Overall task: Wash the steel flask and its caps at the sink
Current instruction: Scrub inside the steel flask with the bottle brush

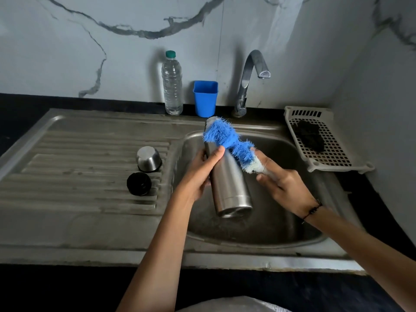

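Silver steel flask [227, 183] centre frame; brush [227, 143] w/ blue bristles, white near handle; steel cap [149, 159] silver, inner cap [139, 183] black, centre left; blue cup [205, 99] & clear bottle [172, 86] w/ green lid, upper centre; white basket [333, 158] right; wall [90, 41] white marble w/ grey veins

Steel flask [227, 183] tilted over sink — caps [149, 159] on drainboard.

Flask [227, 183] over sink basin [292, 221]; two caps [149, 159] on drainboard [78, 176] left; bottle [172, 86], cup [205, 99] behind.
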The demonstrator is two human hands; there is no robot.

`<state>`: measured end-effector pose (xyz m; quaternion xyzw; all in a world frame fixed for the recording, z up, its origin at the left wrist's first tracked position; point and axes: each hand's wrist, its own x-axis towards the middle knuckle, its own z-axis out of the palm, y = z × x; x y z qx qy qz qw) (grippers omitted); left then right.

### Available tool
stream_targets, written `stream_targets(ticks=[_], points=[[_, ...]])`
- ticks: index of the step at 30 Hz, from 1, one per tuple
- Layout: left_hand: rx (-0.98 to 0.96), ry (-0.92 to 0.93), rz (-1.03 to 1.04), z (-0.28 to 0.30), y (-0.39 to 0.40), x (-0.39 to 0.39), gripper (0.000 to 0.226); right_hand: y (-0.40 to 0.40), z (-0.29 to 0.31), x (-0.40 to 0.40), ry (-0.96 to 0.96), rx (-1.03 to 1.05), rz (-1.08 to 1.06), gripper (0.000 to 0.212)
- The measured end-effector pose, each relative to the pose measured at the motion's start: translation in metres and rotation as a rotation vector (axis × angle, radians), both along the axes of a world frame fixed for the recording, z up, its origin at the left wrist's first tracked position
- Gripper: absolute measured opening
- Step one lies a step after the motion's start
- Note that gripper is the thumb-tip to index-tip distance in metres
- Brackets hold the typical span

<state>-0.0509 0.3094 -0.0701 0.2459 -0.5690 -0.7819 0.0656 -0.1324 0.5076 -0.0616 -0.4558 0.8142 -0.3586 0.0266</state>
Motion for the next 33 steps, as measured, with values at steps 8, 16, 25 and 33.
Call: stream_targets(ticks=[8, 16, 25, 33], points=[[0.017, 0.014, 0.043, 0.002, 0.005, -0.001, 0.072, -0.003, -0.004, 0.002, -0.148, -0.116, 0.032, 0.056], [-0.08, 0.124, 0.122, 0.009, -0.002, -0.001, 0.033, -0.011, 0.015, -0.022, 0.157, -0.142, -0.019, 0.054], [-0.22, 0.202, 0.16, 0.014, -0.004, 0.002, 0.035, -0.014, 0.014, -0.043, 0.533, 0.045, -0.008, 0.063], [-0.261, 0.18, 0.094, 0.007, 0.001, 0.0, 0.038, -0.024, 0.032, -0.035, 0.647, 0.084, 0.005, 0.058]])
